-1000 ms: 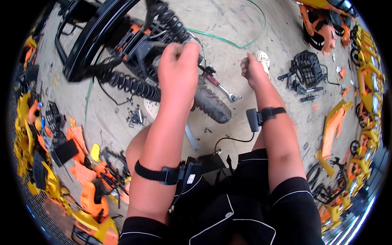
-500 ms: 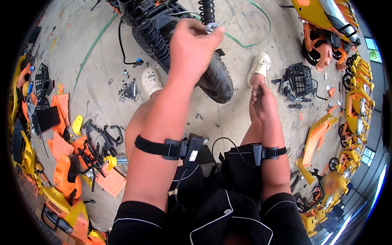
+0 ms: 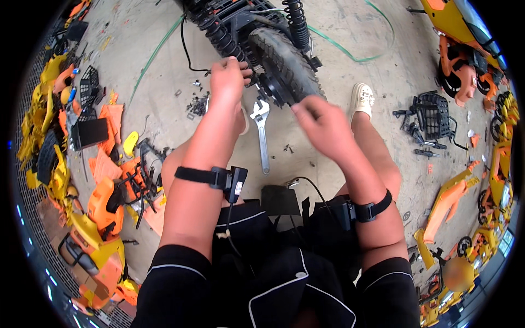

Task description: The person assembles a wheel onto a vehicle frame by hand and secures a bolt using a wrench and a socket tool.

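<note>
My left hand (image 3: 227, 82) is at the lower end of the left coil-spring shock absorber (image 3: 217, 37), fingers curled beside the wheel hub (image 3: 272, 87). What its fingertips hold, if anything, is hidden. On the other side of the hub, my right hand (image 3: 324, 123) is slightly blurred, its fingers drawn together near the axle end; I cannot make out what is in them. Between my forearms shows a silver adjustable wrench (image 3: 263, 143), jaw toward the hub and handle toward me. Whether it lies on the floor or hangs there, I cannot tell. The black knobbly tyre (image 3: 284, 57) rises behind the hub.
Small bolts and black hardware (image 3: 198, 105) lie on the floor to the left. Orange and yellow body panels (image 3: 103, 202) are heaped farther left. On the right are a black rack (image 3: 435, 117) and an orange panel (image 3: 445, 205). A green hose (image 3: 350, 52) crosses the floor.
My left hand has come down from above the tyre, where it held a small silver round part. My right hand has moved from beside my knee to the hub. The wrench is now visible.
</note>
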Action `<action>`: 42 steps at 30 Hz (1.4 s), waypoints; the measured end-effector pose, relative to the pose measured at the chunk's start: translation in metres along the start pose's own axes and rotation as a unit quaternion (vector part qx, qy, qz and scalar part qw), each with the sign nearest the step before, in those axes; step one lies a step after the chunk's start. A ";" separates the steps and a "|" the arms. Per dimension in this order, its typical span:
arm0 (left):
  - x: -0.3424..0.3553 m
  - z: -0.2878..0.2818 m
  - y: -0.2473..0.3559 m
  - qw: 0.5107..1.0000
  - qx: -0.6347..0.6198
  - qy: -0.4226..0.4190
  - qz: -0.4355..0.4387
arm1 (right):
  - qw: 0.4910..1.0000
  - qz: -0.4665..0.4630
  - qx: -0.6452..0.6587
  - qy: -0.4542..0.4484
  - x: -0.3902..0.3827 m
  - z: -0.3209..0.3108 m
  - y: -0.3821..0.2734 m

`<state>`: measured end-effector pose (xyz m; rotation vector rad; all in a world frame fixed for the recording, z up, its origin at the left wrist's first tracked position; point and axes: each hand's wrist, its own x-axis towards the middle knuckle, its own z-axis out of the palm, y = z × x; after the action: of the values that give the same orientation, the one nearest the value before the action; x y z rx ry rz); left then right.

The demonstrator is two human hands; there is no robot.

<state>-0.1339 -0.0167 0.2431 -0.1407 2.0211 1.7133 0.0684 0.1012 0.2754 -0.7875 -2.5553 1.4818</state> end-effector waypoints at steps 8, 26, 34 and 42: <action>0.016 0.008 -0.116 0.977 0.026 0.091 -0.189 | 0.918 -0.048 -0.240 -0.313 -0.006 0.022 0.020; 0.025 0.005 -0.214 0.991 -0.079 0.007 -0.109 | 0.955 0.000 -0.148 -0.256 0.012 0.031 0.024; 0.034 0.009 -0.216 0.992 0.027 0.016 -0.122 | 0.958 -0.008 -0.137 -0.250 0.013 0.041 0.030; 0.059 -0.001 -0.235 0.982 0.161 0.029 -0.093 | 0.956 -0.013 -0.140 -0.257 0.011 0.045 0.028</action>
<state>-0.0965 -0.0537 0.0064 -0.2642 2.2210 1.2641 0.0554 0.0825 0.2260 -0.4231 -3.1947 1.4934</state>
